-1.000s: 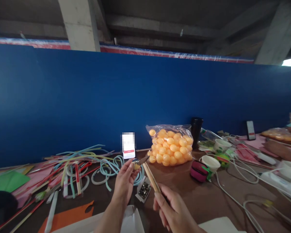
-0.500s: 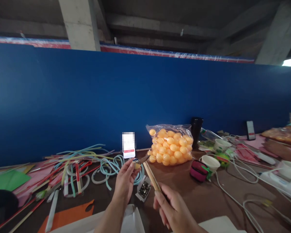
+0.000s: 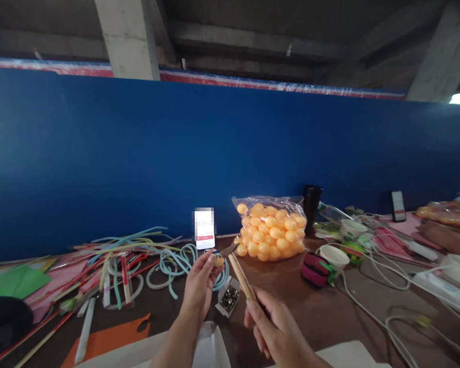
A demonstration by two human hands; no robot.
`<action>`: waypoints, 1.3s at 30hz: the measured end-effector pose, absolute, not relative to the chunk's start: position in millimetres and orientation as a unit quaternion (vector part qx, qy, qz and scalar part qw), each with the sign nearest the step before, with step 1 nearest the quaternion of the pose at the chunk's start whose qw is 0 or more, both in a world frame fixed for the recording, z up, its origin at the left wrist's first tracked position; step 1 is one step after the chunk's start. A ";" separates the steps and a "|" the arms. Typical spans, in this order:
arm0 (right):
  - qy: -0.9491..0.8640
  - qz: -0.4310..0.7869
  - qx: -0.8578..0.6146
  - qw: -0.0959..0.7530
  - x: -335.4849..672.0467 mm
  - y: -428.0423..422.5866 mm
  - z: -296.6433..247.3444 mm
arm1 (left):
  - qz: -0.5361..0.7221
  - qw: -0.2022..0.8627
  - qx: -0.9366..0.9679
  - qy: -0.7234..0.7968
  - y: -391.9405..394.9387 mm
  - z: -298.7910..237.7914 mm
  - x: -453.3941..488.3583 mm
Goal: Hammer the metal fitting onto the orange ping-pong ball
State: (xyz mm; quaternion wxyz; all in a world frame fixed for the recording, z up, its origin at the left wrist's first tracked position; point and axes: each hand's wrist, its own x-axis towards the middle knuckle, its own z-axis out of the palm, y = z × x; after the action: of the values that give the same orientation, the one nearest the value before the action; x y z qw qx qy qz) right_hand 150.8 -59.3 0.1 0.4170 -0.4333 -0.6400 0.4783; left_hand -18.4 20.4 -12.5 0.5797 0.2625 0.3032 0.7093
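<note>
My right hand (image 3: 270, 322) is closed around the pale wooden handle of a small hammer (image 3: 240, 276). Its dark head has a pointed end toward the right and a shiny end near my left fingertips. My left hand (image 3: 200, 281) pinches a small rounded yellowish piece (image 3: 218, 261) just below that shiny end. Whether the hammer touches the piece I cannot tell. Under the hands, a small open box (image 3: 228, 298) holds several shiny metal bits, too small to name.
A clear bag of orange balls (image 3: 270, 232) stands against the blue partition (image 3: 176, 153), right of a propped phone (image 3: 205, 230). Coiled light-blue tubing (image 3: 172, 266) and sticks lie left. Paper cups (image 3: 333, 256), a maroon pouch (image 3: 314, 269) and white cables spread right.
The view has shifted very slightly. Both hands keep their holds on the hammer and the yellowish piece, in nearly the same place.
</note>
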 end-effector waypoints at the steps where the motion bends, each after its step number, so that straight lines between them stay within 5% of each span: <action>1: -0.641 0.477 -0.436 0.413 151.0 -59.2 0.0 | 0.709 0.579 0.265 0.303 20.2 -12.3 -18.2; 39: -0.649 0.452 -0.434 0.431 151.2 -60.2 1.8 | 0.713 0.568 0.269 0.313 20.0 -11.5 -15.8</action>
State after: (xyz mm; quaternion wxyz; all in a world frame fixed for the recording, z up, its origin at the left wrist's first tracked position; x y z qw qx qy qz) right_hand 151.2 -60.2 1.8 0.4315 -0.4338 -0.6490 0.4521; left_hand -15.8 20.0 -11.5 0.5677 0.2686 0.3129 0.7125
